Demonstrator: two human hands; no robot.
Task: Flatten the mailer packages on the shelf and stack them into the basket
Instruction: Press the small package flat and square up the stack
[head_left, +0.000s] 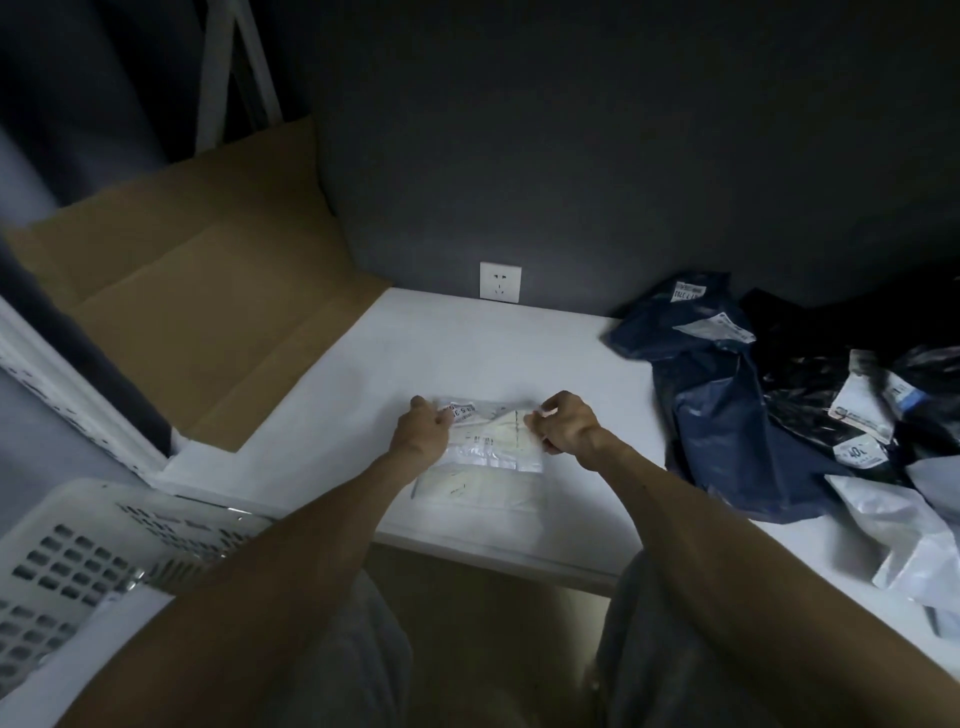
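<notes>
A: What's seen nearest, below the grip?

B: Grey trousers (337, 654) are seen at the bottom edge, under both forearms. A white perforated basket (78, 561) is set nearer than the grip and well to its L, lower than the shelf's front edge. Its inside is mostly cut off from view.

A: And the grip itself?

B: A pale mailer (488, 457) is laid flat on the white shelf (467, 338), near the front edge. Its far L corner is pinched by the L hand (423, 434) and its far R edge by the R hand (563, 423), w/ fingers curled on both.

A: What's lying around it?

B: To the R of the grip, apart from it, a dark-blue mailer (727, 431) is left crumpled. Black mailers (810, 379) are heaped beyond and R of that. A white mailer (904, 540) is seen at the R edge, nearer than the heap. To the L of the grip and farther back, a cardboard sheet (197, 322) is spread flat over the shelf's L part.

A: Any writing?

B: A label (465, 413) w/ barcode and digits is stuck by the L fingertips, but it's too blurred to be read surely. Approx. "40L" is made out on a heap label (860, 451). Other labels can't be read.

A: Farthest?

B: A wall socket (500, 281) is mounted straight beyond the grip on the dark wall. A white frame (228, 73) is seen far L, above the cardboard.
</notes>
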